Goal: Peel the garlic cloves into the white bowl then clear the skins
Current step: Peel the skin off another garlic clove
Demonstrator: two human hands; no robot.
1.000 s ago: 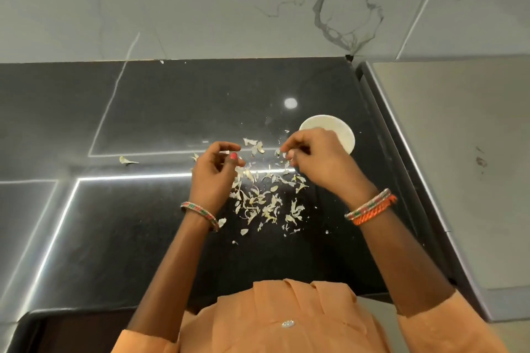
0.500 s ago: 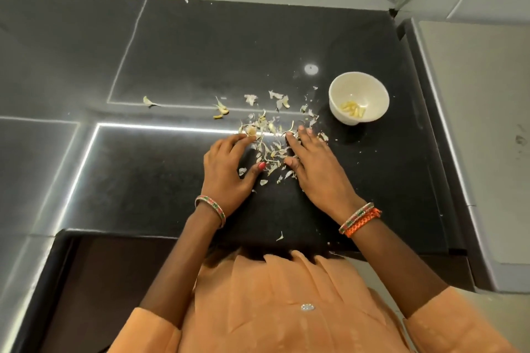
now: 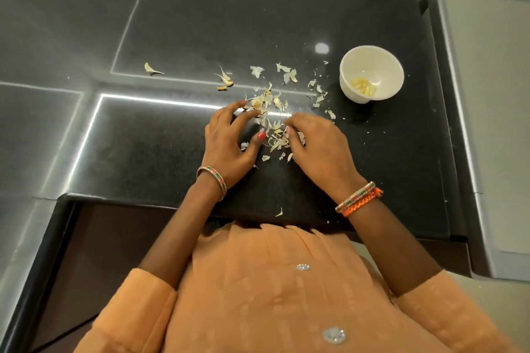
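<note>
A white bowl [image 3: 371, 77] stands on the black counter at the right with several peeled garlic cloves [image 3: 363, 86] inside. Loose garlic skins [image 3: 275, 129] lie scattered left of the bowl, densest between my hands. My left hand [image 3: 229, 140] rests on the counter with its fingers spread and bent, fingertips touching the left side of the pile. My right hand [image 3: 318, 149] lies on the pile's right side, its fingers curled down over some of the skins. Both hands are apart from the bowl.
Stray skins lie further left [image 3: 152, 69] and near the counter's front edge [image 3: 279, 212]. The black counter [image 3: 200, 23] meets a grey wall at the back. A raised steel surface [image 3: 493, 123] borders it on the right.
My hands came down from above the counter onto the skin pile. Since half a second ago the right fingers have curled in over the skins and the left fingers have spread.
</note>
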